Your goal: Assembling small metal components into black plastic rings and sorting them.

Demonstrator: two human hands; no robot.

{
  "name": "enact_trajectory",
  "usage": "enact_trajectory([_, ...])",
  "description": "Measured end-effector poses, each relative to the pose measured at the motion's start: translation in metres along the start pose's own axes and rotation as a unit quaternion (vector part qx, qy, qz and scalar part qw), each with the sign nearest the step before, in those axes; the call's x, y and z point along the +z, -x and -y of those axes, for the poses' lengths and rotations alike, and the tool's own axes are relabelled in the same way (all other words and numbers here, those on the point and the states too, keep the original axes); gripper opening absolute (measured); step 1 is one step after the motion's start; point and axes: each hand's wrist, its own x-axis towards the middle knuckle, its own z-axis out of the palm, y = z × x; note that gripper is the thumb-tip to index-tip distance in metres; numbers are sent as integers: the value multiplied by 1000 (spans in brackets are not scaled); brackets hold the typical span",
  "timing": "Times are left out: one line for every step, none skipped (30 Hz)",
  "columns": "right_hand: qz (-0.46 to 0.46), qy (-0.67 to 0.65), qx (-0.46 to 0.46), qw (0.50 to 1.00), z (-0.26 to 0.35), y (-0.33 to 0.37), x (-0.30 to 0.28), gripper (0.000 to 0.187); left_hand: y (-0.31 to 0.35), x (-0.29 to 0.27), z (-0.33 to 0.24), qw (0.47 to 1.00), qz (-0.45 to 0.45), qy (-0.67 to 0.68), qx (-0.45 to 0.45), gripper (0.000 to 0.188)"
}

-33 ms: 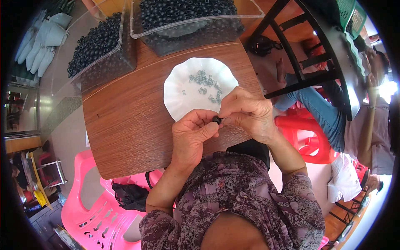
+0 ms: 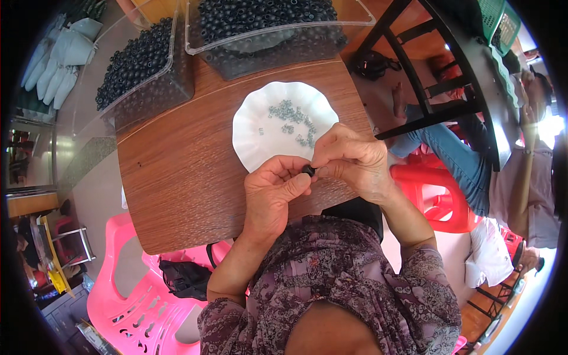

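Observation:
A small round black part point(image 2: 308, 170) sits between the thumb and fingers of my left hand point(image 2: 269, 192), over the table's near side. My right hand point(image 2: 360, 164) is closed in a pinch right against that part; whatever its fingertips hold is too small or hidden to name. Just beyond both hands lies a white plate point(image 2: 251, 112) with a wavy rim. Several tiny clear pieces point(image 2: 287, 111) are scattered on it, mostly in its middle and right side.
Two clear plastic bins, one at the far left point(image 2: 160, 97) and one at the far middle point(image 2: 248, 62), hold many black ring-like parts on the wooden table point(image 2: 183, 183). A pink chair point(image 2: 139, 296) stands at left. At right are a red stool point(image 2: 438, 195), a black table and a seated person.

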Motion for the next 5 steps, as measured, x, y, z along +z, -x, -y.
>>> enact_trajectory([2,-2,10,1000,0,0,-1,17,0,1,0,1000,-4,-3,-3,19])
enact_trajectory([1,-2,11,1000,1,1,-1,17,0,2,0,1000,-9,-5,-7,19])
enact_trajectory([6,-30,37,999,1,1,-2,17,0,1,0,1000,-9,-5,-8,19])
enact_trajectory([10,-59,63,996,1,1,-3,18,0,0,1,1000,-4,-11,-8,20])
enact_trajectory([15,-62,72,995,2,1,-4,19,0,0,1,1000,2,-17,-9,20])
